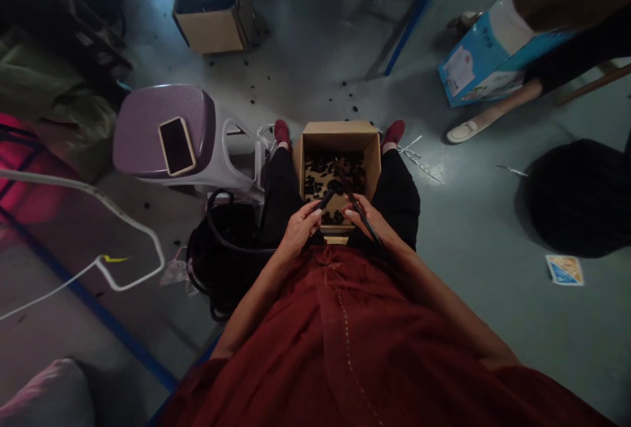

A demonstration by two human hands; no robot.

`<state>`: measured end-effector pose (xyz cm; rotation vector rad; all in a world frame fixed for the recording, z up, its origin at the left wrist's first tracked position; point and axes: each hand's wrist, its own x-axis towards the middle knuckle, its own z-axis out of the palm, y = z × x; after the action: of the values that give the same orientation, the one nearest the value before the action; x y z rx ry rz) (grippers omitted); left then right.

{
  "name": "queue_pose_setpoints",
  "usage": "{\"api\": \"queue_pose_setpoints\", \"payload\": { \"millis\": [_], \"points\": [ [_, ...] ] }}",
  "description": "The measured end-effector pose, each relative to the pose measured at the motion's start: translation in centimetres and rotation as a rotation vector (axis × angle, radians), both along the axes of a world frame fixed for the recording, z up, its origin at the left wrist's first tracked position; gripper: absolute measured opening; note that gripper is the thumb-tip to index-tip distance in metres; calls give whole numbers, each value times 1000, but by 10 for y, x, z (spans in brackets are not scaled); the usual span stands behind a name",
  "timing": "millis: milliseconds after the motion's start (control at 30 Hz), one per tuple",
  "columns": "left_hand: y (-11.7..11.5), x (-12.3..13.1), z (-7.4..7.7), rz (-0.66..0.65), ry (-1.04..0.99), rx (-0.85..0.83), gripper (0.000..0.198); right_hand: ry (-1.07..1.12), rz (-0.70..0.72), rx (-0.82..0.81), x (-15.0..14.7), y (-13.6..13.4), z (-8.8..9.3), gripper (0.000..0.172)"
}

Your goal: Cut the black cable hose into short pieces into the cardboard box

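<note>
A small open cardboard box [309,151] rests between my knees, holding several small black parts. My left hand [300,226] is closed over the box's near edge, pinching a short black piece. My right hand [367,217] is closed too, gripping a thin black cable [351,194] that runs up over the box's contents. Both hands sit close together above the near rim. I cannot make out what the small black parts are.
A lilac plastic stool [148,118] with a phone [176,146] on it stands at my left, a black bag [224,249] below it. Another box [211,3] of black parts sits farther off. A blue carton [488,52] and another person's leg [493,112] are at right.
</note>
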<state>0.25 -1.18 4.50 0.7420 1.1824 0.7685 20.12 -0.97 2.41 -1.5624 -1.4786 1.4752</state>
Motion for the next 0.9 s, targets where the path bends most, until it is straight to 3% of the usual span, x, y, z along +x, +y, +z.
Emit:
{"api": "queue_pose_setpoints", "payload": {
  "millis": [133,300,600,900],
  "points": [
    [3,-2,-8,14,81,53,48,-103,107,-40,16,-25,-13,52],
    [8,0,-17,36,169,90,44,-157,113,-78,19,-46,-16,53],
    [10,6,-18,-70,263,135,46,-177,180,-97,12,-38,1,50],
    [12,0,-25,-250,380,241,39,-148,193,-135,12,-37,0,50]
  ]
}}
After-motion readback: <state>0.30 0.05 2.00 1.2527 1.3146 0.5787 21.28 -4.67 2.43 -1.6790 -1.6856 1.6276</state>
